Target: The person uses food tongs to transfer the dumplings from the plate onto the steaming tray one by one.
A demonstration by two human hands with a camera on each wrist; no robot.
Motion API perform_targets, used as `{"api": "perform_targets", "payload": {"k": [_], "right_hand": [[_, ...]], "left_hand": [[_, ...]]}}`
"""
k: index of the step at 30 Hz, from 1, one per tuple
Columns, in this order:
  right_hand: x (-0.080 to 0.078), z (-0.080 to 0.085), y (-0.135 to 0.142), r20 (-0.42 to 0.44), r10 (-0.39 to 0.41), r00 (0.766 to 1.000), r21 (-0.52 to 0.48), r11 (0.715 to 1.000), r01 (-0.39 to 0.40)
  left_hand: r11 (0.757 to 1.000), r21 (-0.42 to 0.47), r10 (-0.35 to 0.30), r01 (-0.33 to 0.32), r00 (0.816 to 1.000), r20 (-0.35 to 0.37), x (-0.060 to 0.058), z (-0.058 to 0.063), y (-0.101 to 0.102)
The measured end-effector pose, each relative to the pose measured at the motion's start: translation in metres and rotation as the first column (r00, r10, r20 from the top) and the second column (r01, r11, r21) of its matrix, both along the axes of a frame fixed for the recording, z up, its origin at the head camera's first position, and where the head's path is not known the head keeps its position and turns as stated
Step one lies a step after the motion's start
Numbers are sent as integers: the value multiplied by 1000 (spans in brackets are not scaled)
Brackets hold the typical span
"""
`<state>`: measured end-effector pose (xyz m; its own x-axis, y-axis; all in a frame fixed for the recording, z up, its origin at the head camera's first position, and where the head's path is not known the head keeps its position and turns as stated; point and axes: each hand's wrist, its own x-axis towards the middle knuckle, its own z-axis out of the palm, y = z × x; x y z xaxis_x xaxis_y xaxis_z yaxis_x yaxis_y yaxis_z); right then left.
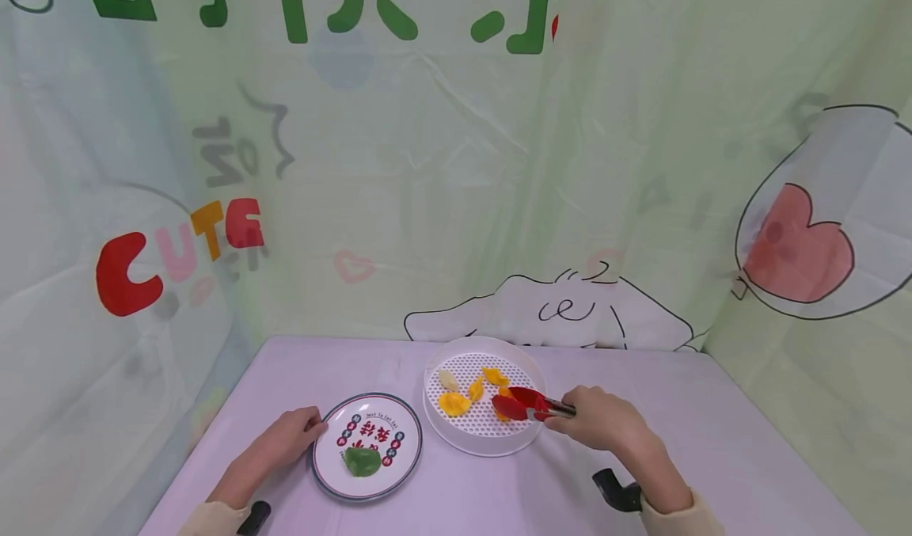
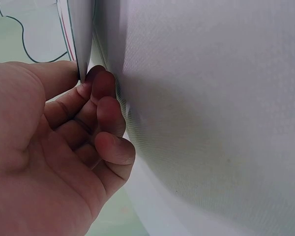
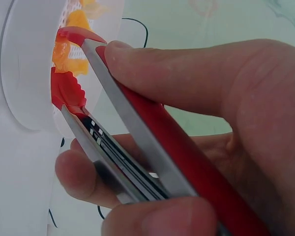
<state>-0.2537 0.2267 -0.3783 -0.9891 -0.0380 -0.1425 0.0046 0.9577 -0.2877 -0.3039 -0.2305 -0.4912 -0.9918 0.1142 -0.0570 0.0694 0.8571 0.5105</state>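
Note:
My left hand (image 1: 290, 435) pinches the left rim of a white plate (image 1: 404, 433) between thumb and fingers. On that plate, which has a blue edge and red printed characters, lies a green dumpling-like piece (image 1: 363, 461). My right hand (image 1: 598, 419) grips red-tipped metal tongs (image 3: 137, 123), tilted down into a round white steamer tray (image 1: 443, 433) with a perforated base. Between the spread tong tips sits an orange-yellow piece (image 3: 62, 53); whether they squeeze it I cannot tell. Several yellow dumpling-like pieces (image 1: 454, 404) and a pale one (image 1: 448, 380) lie in the tray.
A pale lilac tabletop (image 1: 556, 488) carries the plate at left and the tray at centre. Behind and at both sides hang printed curtains (image 1: 456, 203), close to the table's edges. Black straps or mounts (image 1: 617, 492) sit at the wrists.

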Motion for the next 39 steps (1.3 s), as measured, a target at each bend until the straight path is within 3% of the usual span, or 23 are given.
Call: {"api": "perform_targets", "payload": {"k": [7,15,27,32,39], "right_hand": [[0,1,1,-15,10,1000,11,1000,-9],[3,2,-6,-40,10,999,-53,999,-12],[7,-22,-48,-156,6,988,-226,973,-42],[13,-31,-70,-165,52,985,-310,945,-102],[26,-48,-100,-124,185,975,-370,903,-219]], "left_hand": [[1000,0,3,-3,1000,-3,0,-1,0],[1000,11,3,-3,1000,-7,2,1,0],[1000,3,4,-4,1000,-13,2,2,1],[1000,0,8,-8,1000,-8,3,3,1],[1000,1,1,-1,1000,-3,2,3,1]]}}
